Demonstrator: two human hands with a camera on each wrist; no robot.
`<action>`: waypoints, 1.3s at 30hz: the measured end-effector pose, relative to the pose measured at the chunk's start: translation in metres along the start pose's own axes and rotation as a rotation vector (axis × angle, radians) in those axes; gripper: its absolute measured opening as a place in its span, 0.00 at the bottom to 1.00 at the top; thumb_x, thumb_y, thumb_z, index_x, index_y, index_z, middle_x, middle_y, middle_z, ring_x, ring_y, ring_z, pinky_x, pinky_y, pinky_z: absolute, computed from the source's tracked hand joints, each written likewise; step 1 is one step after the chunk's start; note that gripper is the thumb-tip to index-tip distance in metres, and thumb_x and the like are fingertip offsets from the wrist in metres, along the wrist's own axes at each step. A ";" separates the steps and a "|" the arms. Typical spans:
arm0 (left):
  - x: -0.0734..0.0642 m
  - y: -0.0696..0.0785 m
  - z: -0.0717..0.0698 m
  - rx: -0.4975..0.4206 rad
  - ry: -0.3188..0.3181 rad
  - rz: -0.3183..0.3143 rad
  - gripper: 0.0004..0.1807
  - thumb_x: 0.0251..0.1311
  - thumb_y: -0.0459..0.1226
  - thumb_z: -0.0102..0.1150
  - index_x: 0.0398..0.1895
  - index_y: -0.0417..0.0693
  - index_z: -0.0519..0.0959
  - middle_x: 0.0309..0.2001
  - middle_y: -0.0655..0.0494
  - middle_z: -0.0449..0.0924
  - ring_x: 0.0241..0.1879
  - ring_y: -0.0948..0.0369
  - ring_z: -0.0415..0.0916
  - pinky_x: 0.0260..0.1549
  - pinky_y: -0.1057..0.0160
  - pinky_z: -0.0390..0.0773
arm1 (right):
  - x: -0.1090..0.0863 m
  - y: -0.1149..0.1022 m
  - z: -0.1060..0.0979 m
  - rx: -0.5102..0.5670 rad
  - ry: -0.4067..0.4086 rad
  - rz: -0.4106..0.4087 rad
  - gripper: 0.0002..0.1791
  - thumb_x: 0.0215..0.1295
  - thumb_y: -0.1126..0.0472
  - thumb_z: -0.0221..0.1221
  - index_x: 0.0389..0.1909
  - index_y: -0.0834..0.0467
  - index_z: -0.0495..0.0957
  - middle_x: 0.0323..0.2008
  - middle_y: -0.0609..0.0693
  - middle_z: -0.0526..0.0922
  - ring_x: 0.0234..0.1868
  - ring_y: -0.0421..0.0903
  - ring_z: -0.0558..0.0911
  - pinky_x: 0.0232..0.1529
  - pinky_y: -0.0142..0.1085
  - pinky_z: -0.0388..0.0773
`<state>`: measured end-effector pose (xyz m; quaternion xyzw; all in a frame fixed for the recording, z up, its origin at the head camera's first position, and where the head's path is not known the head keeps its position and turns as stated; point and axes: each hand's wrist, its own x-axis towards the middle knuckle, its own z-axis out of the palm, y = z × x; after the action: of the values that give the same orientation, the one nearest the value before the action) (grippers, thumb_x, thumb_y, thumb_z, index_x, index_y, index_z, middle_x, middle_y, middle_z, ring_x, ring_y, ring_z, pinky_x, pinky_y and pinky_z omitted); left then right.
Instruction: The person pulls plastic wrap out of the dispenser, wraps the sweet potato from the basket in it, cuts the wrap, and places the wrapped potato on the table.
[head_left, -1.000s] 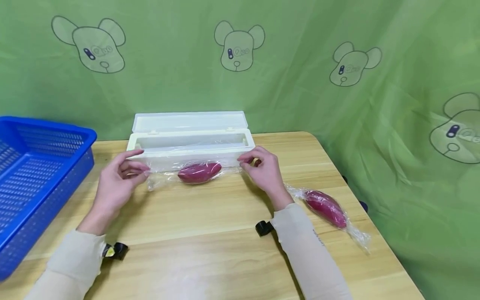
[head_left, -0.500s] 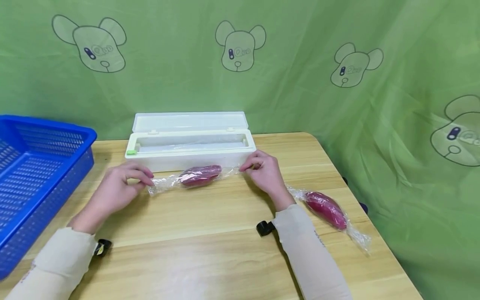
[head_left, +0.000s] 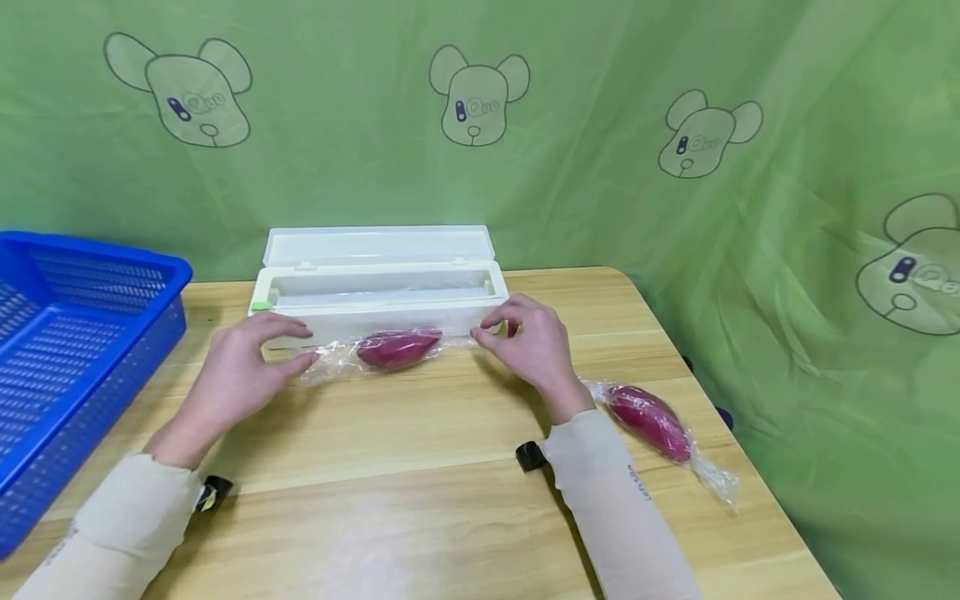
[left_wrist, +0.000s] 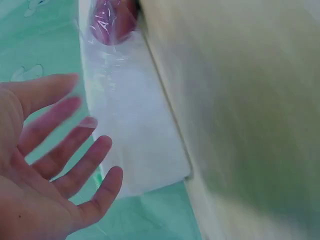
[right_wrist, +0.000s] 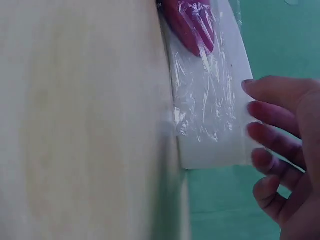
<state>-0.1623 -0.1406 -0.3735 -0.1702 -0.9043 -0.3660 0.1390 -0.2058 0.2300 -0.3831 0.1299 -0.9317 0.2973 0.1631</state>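
Squarely between the hands [head_left: 236,367] [head_left: 531,342], one film-wrapped purple vegetable [head_left: 399,349].

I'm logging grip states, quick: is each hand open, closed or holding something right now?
Left hand: open, thumb and fingers apart, near the clear film.
Right hand: open, fingers loosely bent, thumb apart from them.

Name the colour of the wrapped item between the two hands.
The wrapped item is purplish red, seen best in the head view.

Head looks down; closer wrist views share box [head_left: 360,322].
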 end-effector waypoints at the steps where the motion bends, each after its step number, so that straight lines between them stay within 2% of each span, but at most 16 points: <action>1: 0.000 0.003 0.000 -0.004 0.018 0.004 0.12 0.61 0.30 0.76 0.47 0.38 0.89 0.52 0.36 0.89 0.55 0.36 0.84 0.59 0.33 0.79 | 0.000 -0.003 -0.001 -0.015 0.006 -0.009 0.09 0.61 0.52 0.77 0.33 0.52 0.90 0.37 0.49 0.88 0.34 0.48 0.80 0.34 0.38 0.74; 3: 0.002 0.008 0.001 -0.024 0.043 0.014 0.13 0.59 0.27 0.75 0.48 0.38 0.89 0.50 0.39 0.90 0.54 0.38 0.86 0.57 0.35 0.82 | 0.001 -0.009 -0.003 -0.015 -0.003 -0.033 0.09 0.59 0.54 0.78 0.36 0.51 0.90 0.40 0.48 0.87 0.38 0.50 0.81 0.38 0.41 0.77; 5: 0.004 0.014 0.004 -0.032 0.044 0.047 0.13 0.60 0.26 0.74 0.48 0.38 0.89 0.49 0.40 0.91 0.53 0.39 0.87 0.55 0.36 0.84 | 0.002 -0.014 -0.003 0.016 -0.032 -0.070 0.10 0.60 0.57 0.77 0.42 0.51 0.90 0.46 0.46 0.86 0.46 0.50 0.82 0.45 0.44 0.81; 7: 0.009 0.021 0.010 -0.027 0.005 0.080 0.13 0.61 0.25 0.73 0.49 0.37 0.89 0.51 0.39 0.90 0.54 0.40 0.86 0.57 0.36 0.84 | 0.002 -0.018 -0.001 0.059 -0.077 -0.111 0.13 0.62 0.61 0.76 0.47 0.52 0.90 0.50 0.47 0.86 0.53 0.50 0.82 0.55 0.47 0.83; 10: 0.014 0.027 0.022 0.020 -0.095 0.128 0.14 0.63 0.27 0.73 0.52 0.36 0.88 0.55 0.38 0.88 0.58 0.40 0.83 0.63 0.36 0.81 | 0.000 -0.024 0.004 0.074 -0.172 -0.165 0.15 0.64 0.67 0.72 0.51 0.52 0.91 0.53 0.48 0.86 0.59 0.50 0.81 0.66 0.50 0.81; 14: 0.012 0.028 0.035 0.102 -0.218 0.142 0.12 0.61 0.27 0.74 0.48 0.38 0.90 0.52 0.41 0.87 0.55 0.44 0.82 0.62 0.40 0.83 | -0.002 -0.030 0.012 0.026 -0.280 -0.199 0.16 0.62 0.73 0.69 0.45 0.52 0.93 0.49 0.48 0.86 0.58 0.49 0.82 0.68 0.49 0.81; 18: 0.007 0.026 0.041 0.134 -0.263 0.131 0.08 0.61 0.28 0.74 0.44 0.39 0.91 0.48 0.45 0.85 0.50 0.48 0.81 0.55 0.44 0.86 | -0.001 -0.033 0.016 -0.011 -0.315 -0.188 0.15 0.61 0.74 0.69 0.42 0.53 0.93 0.49 0.48 0.86 0.58 0.49 0.82 0.70 0.48 0.80; 22: 0.006 0.027 0.038 0.104 -0.230 0.121 0.08 0.65 0.30 0.72 0.45 0.41 0.91 0.49 0.45 0.87 0.52 0.48 0.83 0.57 0.43 0.86 | 0.000 -0.034 0.015 0.019 -0.322 -0.174 0.12 0.61 0.69 0.74 0.44 0.53 0.93 0.50 0.47 0.85 0.59 0.48 0.81 0.71 0.49 0.79; 25: 0.005 0.030 0.033 -0.002 -0.115 0.173 0.09 0.64 0.27 0.72 0.46 0.41 0.91 0.48 0.46 0.90 0.47 0.50 0.86 0.47 0.55 0.90 | 0.003 -0.036 0.012 0.105 -0.269 -0.181 0.10 0.59 0.65 0.77 0.42 0.55 0.93 0.48 0.47 0.85 0.56 0.48 0.81 0.69 0.50 0.78; 27: 0.006 0.031 0.029 -0.040 -0.033 0.221 0.10 0.62 0.26 0.73 0.46 0.39 0.90 0.46 0.46 0.91 0.43 0.51 0.88 0.40 0.59 0.91 | 0.004 -0.038 0.009 0.129 -0.219 -0.189 0.10 0.58 0.63 0.79 0.41 0.56 0.93 0.46 0.48 0.86 0.54 0.48 0.81 0.66 0.49 0.79; 29: 0.008 0.031 0.026 0.009 0.007 0.237 0.10 0.61 0.25 0.74 0.46 0.37 0.90 0.45 0.44 0.92 0.41 0.50 0.89 0.38 0.58 0.91 | 0.005 -0.039 0.006 0.081 -0.187 -0.206 0.11 0.57 0.61 0.80 0.41 0.56 0.93 0.45 0.48 0.87 0.52 0.47 0.82 0.63 0.47 0.81; 30: 0.009 0.031 0.024 0.065 0.006 0.230 0.10 0.60 0.26 0.75 0.45 0.36 0.90 0.44 0.42 0.92 0.42 0.47 0.89 0.40 0.54 0.92 | 0.005 -0.040 0.005 0.036 -0.182 -0.218 0.12 0.57 0.60 0.80 0.41 0.56 0.93 0.46 0.48 0.87 0.51 0.47 0.82 0.62 0.46 0.82; 32: 0.010 0.030 0.023 0.203 -0.061 0.168 0.09 0.60 0.29 0.76 0.42 0.34 0.89 0.41 0.40 0.90 0.41 0.45 0.87 0.43 0.46 0.90 | 0.004 -0.041 0.005 -0.075 -0.184 -0.251 0.13 0.57 0.56 0.81 0.41 0.56 0.93 0.47 0.48 0.88 0.51 0.46 0.83 0.60 0.44 0.84; 34: 0.011 0.027 0.024 0.327 -0.142 0.117 0.09 0.59 0.30 0.76 0.39 0.33 0.87 0.36 0.40 0.88 0.37 0.45 0.85 0.42 0.44 0.89 | 0.003 -0.042 0.007 -0.164 -0.192 -0.287 0.15 0.55 0.54 0.82 0.40 0.57 0.93 0.47 0.49 0.89 0.51 0.46 0.84 0.58 0.42 0.85; 37: 0.011 0.024 0.028 0.424 -0.213 0.094 0.05 0.57 0.27 0.73 0.32 0.34 0.85 0.27 0.45 0.82 0.27 0.49 0.80 0.32 0.47 0.86 | 0.004 -0.043 0.011 -0.233 -0.202 -0.307 0.18 0.51 0.53 0.84 0.39 0.57 0.93 0.47 0.50 0.91 0.50 0.47 0.85 0.57 0.42 0.86; 39: 0.012 0.023 0.032 0.465 -0.216 0.104 0.03 0.56 0.25 0.71 0.31 0.35 0.85 0.25 0.46 0.82 0.27 0.50 0.79 0.32 0.47 0.85 | 0.004 -0.044 0.013 -0.253 -0.208 -0.289 0.18 0.50 0.54 0.85 0.40 0.57 0.92 0.47 0.50 0.91 0.49 0.48 0.85 0.57 0.43 0.86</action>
<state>-0.1677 -0.0996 -0.3771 -0.2181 -0.9638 -0.1202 0.0956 -0.1976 0.1868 -0.3689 0.2709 -0.9450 0.1367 0.1220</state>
